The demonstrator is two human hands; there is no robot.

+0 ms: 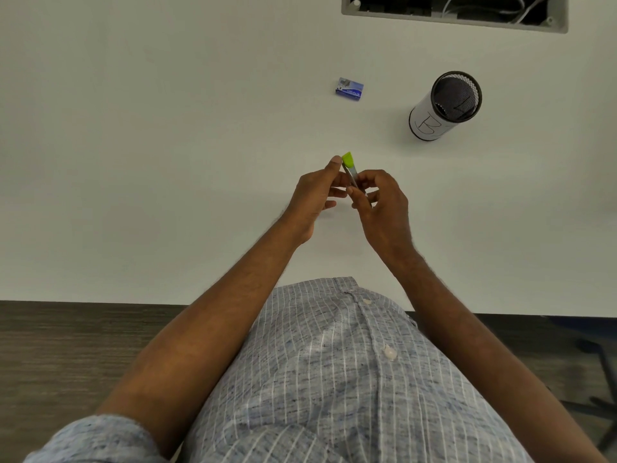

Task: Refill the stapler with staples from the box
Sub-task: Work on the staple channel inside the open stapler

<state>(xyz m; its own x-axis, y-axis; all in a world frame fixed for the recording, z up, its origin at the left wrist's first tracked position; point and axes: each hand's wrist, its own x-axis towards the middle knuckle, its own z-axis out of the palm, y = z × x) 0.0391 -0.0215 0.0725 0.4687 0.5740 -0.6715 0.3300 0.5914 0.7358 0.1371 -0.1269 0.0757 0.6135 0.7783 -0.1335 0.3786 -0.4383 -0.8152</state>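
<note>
We are looking down at a white table [167,128] with both of our hands raised just above it, near the middle of the view. Our left hand [314,195] and our right hand [384,208] are closing together on the stapler [350,168], a small one with a lime-green end and a grey metal body. The green end is pointing toward twelve o'clock, slightly tilted to eleven, and the body is running back toward six o'clock between our fingers. Our left forefinger is reaching up beside the green tip, touching it at its nine o'clock side, while the other left fingers are curling under the body. Our right thumb and fingers are pinching the metal part from the three o'clock side. We cannot tell whether the stapler is opened, since our fingers are hiding most of it.

The box of staples [349,89], blue and white, is lying flat on the table at twelve o'clock from our hands, well apart from them, and it is looking closed. At two o'clock from the hands a black mesh pen cup [445,106] wrapped in white paper with handwriting is standing upright. At the far edge, toward one o'clock, a grey cable tray [454,23] with wires is sitting recessed in the table.
</note>
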